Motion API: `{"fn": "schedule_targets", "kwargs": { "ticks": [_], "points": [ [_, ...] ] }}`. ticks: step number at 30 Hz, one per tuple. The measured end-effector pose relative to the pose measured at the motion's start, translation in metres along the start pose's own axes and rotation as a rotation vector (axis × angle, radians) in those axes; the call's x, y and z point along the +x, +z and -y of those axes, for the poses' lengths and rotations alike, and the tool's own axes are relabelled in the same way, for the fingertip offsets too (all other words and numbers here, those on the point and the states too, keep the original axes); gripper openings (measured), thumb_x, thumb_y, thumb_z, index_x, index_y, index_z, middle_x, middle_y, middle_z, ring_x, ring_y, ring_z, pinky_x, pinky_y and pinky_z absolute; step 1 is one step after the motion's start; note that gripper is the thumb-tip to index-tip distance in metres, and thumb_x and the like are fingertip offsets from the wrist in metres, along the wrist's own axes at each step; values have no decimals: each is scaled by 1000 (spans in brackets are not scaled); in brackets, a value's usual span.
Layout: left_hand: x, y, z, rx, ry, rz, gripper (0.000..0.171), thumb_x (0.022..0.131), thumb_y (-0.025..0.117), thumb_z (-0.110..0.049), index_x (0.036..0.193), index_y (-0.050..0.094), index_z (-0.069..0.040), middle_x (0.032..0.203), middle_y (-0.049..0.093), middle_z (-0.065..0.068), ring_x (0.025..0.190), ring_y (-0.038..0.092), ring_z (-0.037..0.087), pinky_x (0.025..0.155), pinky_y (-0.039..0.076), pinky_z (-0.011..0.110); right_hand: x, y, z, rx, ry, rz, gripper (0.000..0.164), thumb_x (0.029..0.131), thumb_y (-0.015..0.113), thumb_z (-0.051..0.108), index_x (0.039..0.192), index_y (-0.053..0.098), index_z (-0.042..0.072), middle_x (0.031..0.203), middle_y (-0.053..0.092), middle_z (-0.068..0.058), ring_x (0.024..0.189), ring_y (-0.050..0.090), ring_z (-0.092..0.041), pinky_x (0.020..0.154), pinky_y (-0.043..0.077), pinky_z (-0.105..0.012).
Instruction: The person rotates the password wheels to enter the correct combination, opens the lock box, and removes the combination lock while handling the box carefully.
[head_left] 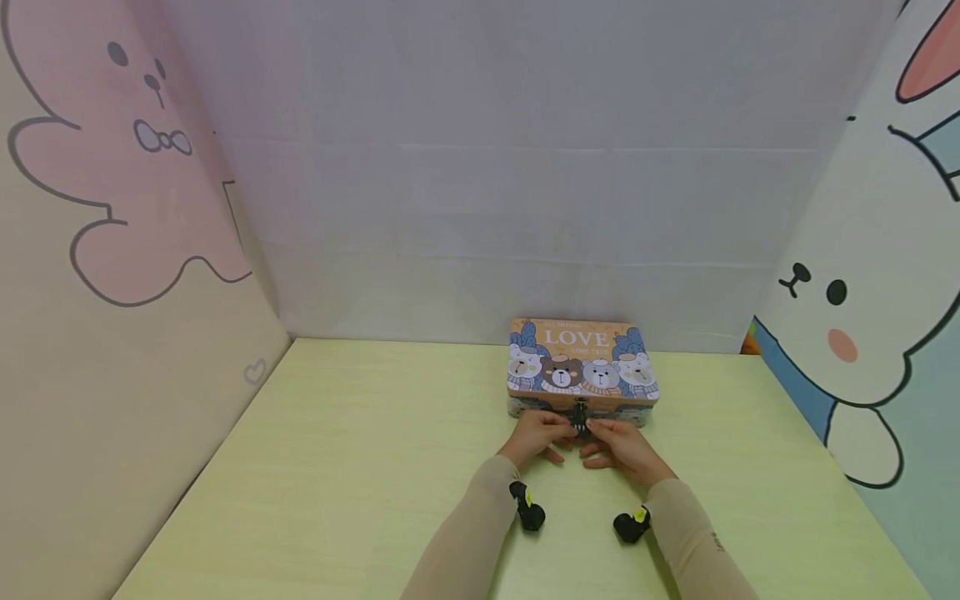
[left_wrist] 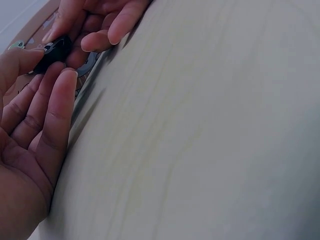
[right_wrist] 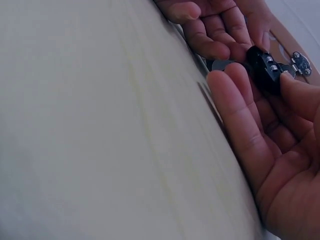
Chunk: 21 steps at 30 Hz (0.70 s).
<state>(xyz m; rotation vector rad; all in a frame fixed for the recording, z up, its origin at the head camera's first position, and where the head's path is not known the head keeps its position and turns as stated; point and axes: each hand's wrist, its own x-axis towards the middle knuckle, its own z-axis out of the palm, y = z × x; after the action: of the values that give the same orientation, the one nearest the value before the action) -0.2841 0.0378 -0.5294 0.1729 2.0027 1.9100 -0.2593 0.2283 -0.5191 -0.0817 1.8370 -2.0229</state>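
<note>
A tin box printed with bears and the word LOVE stands at the back of the table. At its front hangs a small black combination padlock, its number wheels showing in the right wrist view, by the metal clasp. My left hand pinches the padlock from the left between thumb and fingers. From the right, my right hand pinches it too, with the thumb beside the wheels. The fingers partly cover the padlock in the left wrist view.
The pale wood-look table reaches back to a white sheet wall just behind the box. Printed side panels, one with a rabbit, border it. A black wrist camera sits at the left sleeve, another at the right.
</note>
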Motion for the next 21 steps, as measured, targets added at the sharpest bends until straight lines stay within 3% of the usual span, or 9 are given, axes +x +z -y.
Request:
{"fn": "schedule_targets", "kwargs": {
  "ticks": [21],
  "points": [
    [1, 1, 1, 6, 2, -3, 18, 92, 72, -13, 95, 75, 4, 79, 73, 10, 69, 69, 15, 52, 61, 33, 1, 0, -2, -13, 2, -14, 39, 107, 46, 15, 129, 51, -17, 87, 69, -9, 76, 70, -15, 72, 63, -35]
  ]
}}
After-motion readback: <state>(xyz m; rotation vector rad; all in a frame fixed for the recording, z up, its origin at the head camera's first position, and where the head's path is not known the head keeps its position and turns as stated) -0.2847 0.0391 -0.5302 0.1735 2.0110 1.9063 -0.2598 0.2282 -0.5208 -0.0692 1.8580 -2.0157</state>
